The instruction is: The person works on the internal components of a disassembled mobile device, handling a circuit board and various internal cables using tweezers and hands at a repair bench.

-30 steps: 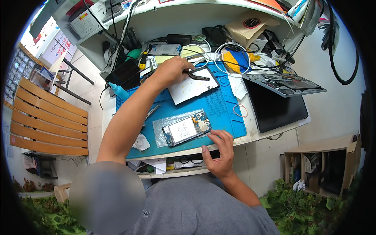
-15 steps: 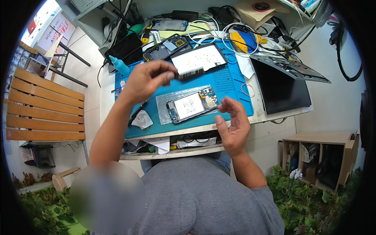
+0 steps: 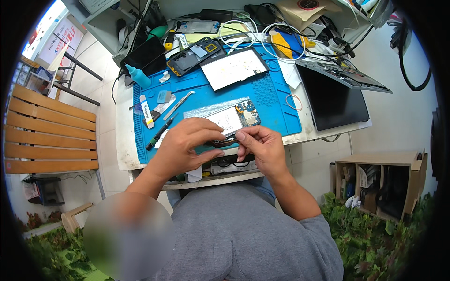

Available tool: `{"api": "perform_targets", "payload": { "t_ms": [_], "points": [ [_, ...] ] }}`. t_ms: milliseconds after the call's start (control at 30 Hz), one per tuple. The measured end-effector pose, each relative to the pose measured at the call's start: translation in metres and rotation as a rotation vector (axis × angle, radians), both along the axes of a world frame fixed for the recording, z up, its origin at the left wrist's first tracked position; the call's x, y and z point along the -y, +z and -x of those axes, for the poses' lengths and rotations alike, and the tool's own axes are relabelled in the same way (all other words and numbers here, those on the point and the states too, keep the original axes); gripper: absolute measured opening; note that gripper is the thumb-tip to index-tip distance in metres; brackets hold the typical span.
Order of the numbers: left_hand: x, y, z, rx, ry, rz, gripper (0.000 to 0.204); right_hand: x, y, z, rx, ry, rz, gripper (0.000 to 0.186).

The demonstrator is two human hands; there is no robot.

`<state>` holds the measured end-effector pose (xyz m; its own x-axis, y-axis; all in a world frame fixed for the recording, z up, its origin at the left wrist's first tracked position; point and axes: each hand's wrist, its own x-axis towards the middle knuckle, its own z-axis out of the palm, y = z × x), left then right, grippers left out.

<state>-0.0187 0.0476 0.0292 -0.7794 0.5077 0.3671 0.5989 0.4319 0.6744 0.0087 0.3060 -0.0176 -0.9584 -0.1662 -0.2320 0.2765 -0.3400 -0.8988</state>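
My right hand (image 3: 266,152) pinches one end of a dark, narrow phone part with a brownish edge (image 3: 224,142) between thumb and fingers. My left hand (image 3: 187,142) curves around the part's other end, thumb and forefinger apart; no grip by it shows. Behind both hands, an opened phone (image 3: 251,112) with a white-labelled battery and a blue circuit board lies on clear bubble wrap (image 3: 201,113). My hands cover its near side. Under it all is a blue repair mat (image 3: 276,122). Farther back lie a white-faced panel (image 3: 233,69) and a dark phone frame (image 3: 194,56).
Tweezers (image 3: 180,105), a green-black screwdriver (image 3: 161,133) and a white-blue strip (image 3: 146,111) lie left on the mat. A blue bottle (image 3: 138,76) stands behind them. An opened laptop (image 3: 335,98) sits right. Cables (image 3: 262,35) clutter the back; an open drawer (image 3: 211,181) is below.
My left hand has come down and toward me from above the mat with the dark part. My right hand has moved left and now pinches that part.
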Motion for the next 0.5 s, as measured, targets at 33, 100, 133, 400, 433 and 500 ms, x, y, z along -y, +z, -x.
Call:
{"api": "perform_targets", "payload": {
  "t_ms": [33, 100, 133, 400, 433, 500],
  "points": [
    [-0.002, -0.002, 0.001, -0.078, -0.036, 0.029, 0.037, 0.001, -0.001, 0.0, 0.002, -0.01, 0.015, 0.023],
    [-0.006, -0.004, 0.002, -0.156, -0.076, 0.059, 0.033, 0.0, -0.003, 0.001, 0.004, -0.024, 0.033, 0.024],
    [-0.009, -0.004, 0.002, -0.169, -0.065, 0.073, 0.03, -0.001, -0.003, 0.001, 0.015, -0.035, 0.052, 0.024],
    [-0.02, -0.008, 0.009, -0.183, -0.053, 0.075, 0.027, -0.009, -0.009, 0.005, 0.007, -0.077, 0.069, 0.026],
    [-0.02, -0.008, 0.014, -0.18, -0.018, 0.073, 0.027, -0.013, -0.008, 0.006, -0.142, -0.141, -0.164, 0.032],
    [-0.019, -0.013, 0.022, -0.151, 0.032, 0.1, 0.027, -0.024, -0.002, 0.012, -0.289, -0.202, -0.393, 0.04]
  ]
}}
